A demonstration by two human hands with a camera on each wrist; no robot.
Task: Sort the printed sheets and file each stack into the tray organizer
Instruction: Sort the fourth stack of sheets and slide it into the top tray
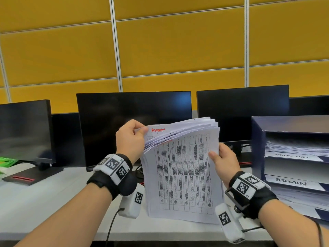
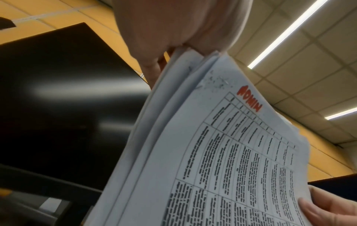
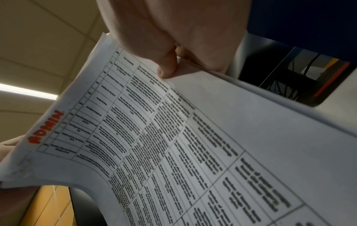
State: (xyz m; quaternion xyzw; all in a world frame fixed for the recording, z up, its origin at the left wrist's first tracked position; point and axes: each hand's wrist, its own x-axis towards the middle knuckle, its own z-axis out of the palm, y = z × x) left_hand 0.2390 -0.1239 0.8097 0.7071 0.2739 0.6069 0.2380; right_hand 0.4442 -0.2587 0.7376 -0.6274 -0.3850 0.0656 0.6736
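Note:
A thick stack of printed sheets stands upright above the desk, covered in tables, its bottom edge near the desk top. My left hand pinches the upper left corners of several sheets and fans them back; a page with "ADMIN" in red shows behind. My right hand grips the stack's right edge, thumb on the front page. The dark blue tray organizer stands at the right, with shelves labelled "ADMIN" and a task-list label, each holding paper.
Three dark monitors line the back of the white desk, in front of a yellow panelled wall. A green item lies at the far left. Cables run from my wrist bands over the desk's front edge.

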